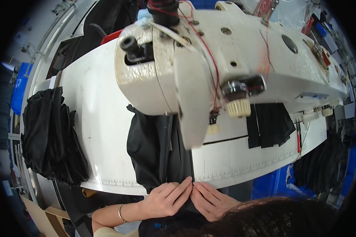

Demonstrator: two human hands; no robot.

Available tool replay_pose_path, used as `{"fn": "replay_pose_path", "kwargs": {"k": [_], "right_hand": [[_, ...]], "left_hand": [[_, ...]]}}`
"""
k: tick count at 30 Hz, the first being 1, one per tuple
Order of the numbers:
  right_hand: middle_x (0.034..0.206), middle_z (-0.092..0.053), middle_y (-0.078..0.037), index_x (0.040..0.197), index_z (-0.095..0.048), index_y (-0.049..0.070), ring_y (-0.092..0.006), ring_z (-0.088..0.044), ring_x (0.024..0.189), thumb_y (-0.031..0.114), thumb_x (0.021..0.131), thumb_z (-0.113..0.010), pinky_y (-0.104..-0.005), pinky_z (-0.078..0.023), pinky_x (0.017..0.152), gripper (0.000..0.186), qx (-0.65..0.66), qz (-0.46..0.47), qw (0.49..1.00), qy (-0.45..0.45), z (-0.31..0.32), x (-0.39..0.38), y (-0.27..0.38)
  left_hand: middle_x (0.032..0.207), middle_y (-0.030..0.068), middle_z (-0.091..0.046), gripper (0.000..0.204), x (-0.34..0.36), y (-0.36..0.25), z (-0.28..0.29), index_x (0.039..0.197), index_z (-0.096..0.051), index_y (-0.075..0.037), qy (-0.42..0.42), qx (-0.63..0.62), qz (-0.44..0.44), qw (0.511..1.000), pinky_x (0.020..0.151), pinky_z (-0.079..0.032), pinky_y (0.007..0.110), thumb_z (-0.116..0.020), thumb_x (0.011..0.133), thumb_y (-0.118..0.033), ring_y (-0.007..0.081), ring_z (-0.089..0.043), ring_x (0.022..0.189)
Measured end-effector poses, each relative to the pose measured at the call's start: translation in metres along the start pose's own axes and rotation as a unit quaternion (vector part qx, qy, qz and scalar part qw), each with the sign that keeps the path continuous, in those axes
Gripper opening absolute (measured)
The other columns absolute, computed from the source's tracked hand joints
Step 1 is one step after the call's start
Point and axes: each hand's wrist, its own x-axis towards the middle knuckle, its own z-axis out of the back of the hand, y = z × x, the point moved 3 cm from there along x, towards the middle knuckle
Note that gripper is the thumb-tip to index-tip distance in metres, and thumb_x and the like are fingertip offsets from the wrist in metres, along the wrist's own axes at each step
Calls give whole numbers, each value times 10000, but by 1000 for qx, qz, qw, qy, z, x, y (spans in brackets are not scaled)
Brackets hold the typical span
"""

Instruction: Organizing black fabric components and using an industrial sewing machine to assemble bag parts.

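Note:
A piece of black fabric runs from beneath the head of a white sewing machine down over the front edge of the table. At that edge my left hand pinches the fabric's right border between thumb and fingers. Right beside it, my right hand pinches the same border, the fingertips of both hands nearly touching. The needle and presser foot are hidden behind the machine head. Dark hair covers part of my right forearm.
A heap of black fabric pieces lies on the left of the white table. Black strips and red-handled snips lie on the right. A blue bin stands below the right edge, near more hanging black pieces.

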Motion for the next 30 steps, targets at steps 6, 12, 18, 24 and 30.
{"fn": "replay_pose_path", "kwargs": {"k": [6, 12, 18, 24, 30], "right_hand": [[1037, -571, -203, 978, -604, -73, -359, -538, 1057, 258, 766, -449, -440, -412, 967, 422, -28, 8, 999, -14, -10, 25, -33], [933, -577, -160, 907, -617, -27, -315, -550, 967, 197, 632, -551, -418, -430, 927, 361, -45, 19, 997, -57, -37, 36, -67], [838, -584, -55, 947, -607, 3, -187, -562, 897, 44, 701, -569, -299, -468, 791, 252, 55, -49, 995, -67, -72, 38, -93], [866, -611, -92, 992, -598, 25, -197, -582, 796, 12, 735, -550, -315, -493, 669, 262, 476, -234, 848, 9, -60, 43, -116], [842, -606, -70, 872, -629, 26, -208, -552, 842, 133, 744, -608, -311, -473, 548, 168, 89, -39, 994, -58, -43, 44, -118]], "left_hand": [[1099, 166, -576, 369, 7, 36, 1, 962, -620, 49, 12, 29, 22, 999, 595, -475, 250, -570, 618, -73, 176, -538, 734], [1025, 155, -580, 350, 32, 74, 5, 930, -601, 67, -1, -5, 37, 999, 578, -472, 263, -599, 599, -48, 192, -537, 726], [924, 133, -589, 356, 39, 108, -1, 959, -630, -4, -20, -86, 99, 991, 661, -494, 369, -611, 606, -46, 277, -590, 784], [876, 134, -619, 246, 30, 135, -3, 946, -634, -21, -66, -295, 300, 905, 696, -496, 368, -624, 700, -16, 288, -607, 798], [951, 141, -624, 266, 21, 131, -10, 999, -623, -14, -51, -70, 160, 983, 738, -496, 366, -641, 735, -39, 296, -612, 836]]}}
